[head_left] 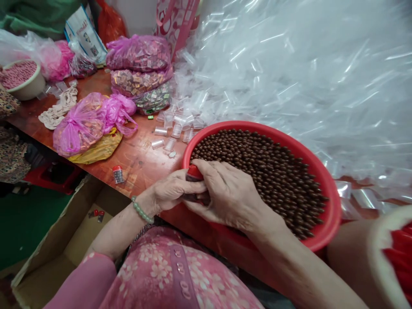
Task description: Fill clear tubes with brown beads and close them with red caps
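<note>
Both hands meet at the left rim of a red basin [336, 210] full of small, glossy dark-brown balls [257, 167]. My left hand [172, 189], below a green bead bracelet, is closed around a small clear bottle with a red cap [194, 172]. My right hand [225, 193] covers the bottle from the other side, its thumb and fingers closed against it. Most of the bottle's body is hidden by the fingers. Another red-capped bottle [118, 174] with dark balls inside stands on the table near the front edge.
Empty clear tubes [176, 130] lie beside a huge heap of them [289, 64] behind the basin. Pink bags [138, 53] of small wrapped pieces sit at the back left. A cardboard box [77, 240] below the table holds a few bottles. A tub of red pieces [373, 249] stands right.
</note>
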The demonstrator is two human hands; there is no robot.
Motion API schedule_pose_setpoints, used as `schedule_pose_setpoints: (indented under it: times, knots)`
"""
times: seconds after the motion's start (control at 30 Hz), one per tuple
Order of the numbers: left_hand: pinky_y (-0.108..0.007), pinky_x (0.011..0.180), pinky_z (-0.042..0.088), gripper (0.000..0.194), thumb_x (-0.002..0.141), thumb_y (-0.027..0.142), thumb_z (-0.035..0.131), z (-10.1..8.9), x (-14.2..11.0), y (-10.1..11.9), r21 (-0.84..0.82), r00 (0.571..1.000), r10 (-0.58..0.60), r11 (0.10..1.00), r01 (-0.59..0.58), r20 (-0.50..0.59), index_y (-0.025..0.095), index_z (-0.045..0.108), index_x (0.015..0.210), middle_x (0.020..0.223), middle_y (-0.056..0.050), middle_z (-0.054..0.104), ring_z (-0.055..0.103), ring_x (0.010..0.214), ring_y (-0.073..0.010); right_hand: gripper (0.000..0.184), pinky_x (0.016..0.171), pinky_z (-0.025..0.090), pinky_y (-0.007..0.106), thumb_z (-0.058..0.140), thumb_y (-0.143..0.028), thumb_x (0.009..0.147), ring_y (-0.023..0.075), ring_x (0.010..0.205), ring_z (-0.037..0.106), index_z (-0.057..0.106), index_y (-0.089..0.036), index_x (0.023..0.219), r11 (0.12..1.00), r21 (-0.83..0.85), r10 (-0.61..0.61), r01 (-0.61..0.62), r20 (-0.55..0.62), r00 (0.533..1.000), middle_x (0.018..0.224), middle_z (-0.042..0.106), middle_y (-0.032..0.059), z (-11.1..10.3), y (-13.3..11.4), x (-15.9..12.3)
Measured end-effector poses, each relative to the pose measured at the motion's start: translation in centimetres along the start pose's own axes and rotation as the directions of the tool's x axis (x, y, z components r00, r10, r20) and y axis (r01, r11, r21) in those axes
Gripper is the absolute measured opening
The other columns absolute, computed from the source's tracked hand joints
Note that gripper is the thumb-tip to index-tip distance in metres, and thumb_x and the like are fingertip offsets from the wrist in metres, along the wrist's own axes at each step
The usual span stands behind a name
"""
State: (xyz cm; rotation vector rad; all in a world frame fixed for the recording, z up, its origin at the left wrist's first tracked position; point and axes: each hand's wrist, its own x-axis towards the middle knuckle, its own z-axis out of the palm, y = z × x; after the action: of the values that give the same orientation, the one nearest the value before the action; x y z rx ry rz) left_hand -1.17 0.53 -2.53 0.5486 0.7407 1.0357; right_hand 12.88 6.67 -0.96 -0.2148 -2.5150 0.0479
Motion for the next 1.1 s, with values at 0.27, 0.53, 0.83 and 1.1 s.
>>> schedule_pose_setpoints:
  times: [0.27,0.53,0.83,1.1]
  knots:
    - [-0.023,0.061,0.038,0.053,0.049,0.045,0.093,0.2,-0.2,-0.7,-0.072,1.000,-0.028,0.997,0.029,0.006,0.008,0.059,0.068,0.062,0.000,0.056,0.050,0.058,-0.0073,0.041,0.064,0.051,0.039,0.049,-0.033,0.096,0.0287,0.076,0.058,0.043,-0.005,0.125,0.998,0.038,-0.054,0.055,-0.031,0.998,0.087,0.058,0.0138,-0.1,0.1,-0.2]
    - [-0.025,0.078,0.051,0.048,0.074,0.046,0.080,-0.1,-1.3,-1.2,-0.154,0.981,0.165,0.977,-0.148,0.100,0.014,0.068,0.107,0.090,-0.008,0.069,0.066,0.082,-0.0153,0.050,0.070,0.053,0.040,0.061,-0.031,0.092,0.0302,0.087,0.055,0.039,-0.018,0.135,0.941,0.272,0.226,-0.200,-0.066,0.972,0.103,0.053,0.0125,-0.5,0.1,-1.1]
    - [-0.033,0.097,0.047,0.055,0.072,0.033,0.081,-0.9,-1.6,-2.8,0.288,0.894,0.396,0.899,-0.331,-0.211,0.014,0.063,0.121,0.113,-0.009,0.068,0.063,0.105,-0.0196,0.055,0.109,0.040,0.043,0.063,-0.054,0.098,0.0304,0.125,0.047,0.045,-0.027,0.143,0.552,0.727,0.370,-0.409,0.226,0.901,0.137,0.048,0.0092,-0.8,0.2,-2.1]
    - [-0.027,0.078,0.047,0.029,0.080,0.028,0.069,-0.5,-2.3,-2.0,0.813,0.819,0.560,0.532,-0.236,-0.129,0.014,0.060,0.105,0.094,-0.004,0.065,0.059,0.084,-0.0141,0.031,0.080,0.057,0.031,0.075,-0.046,0.090,0.0231,0.090,0.066,0.071,-0.022,0.108,0.104,0.799,0.585,-0.592,0.433,0.686,0.103,0.068,0.0041,-0.7,0.6,-1.4]
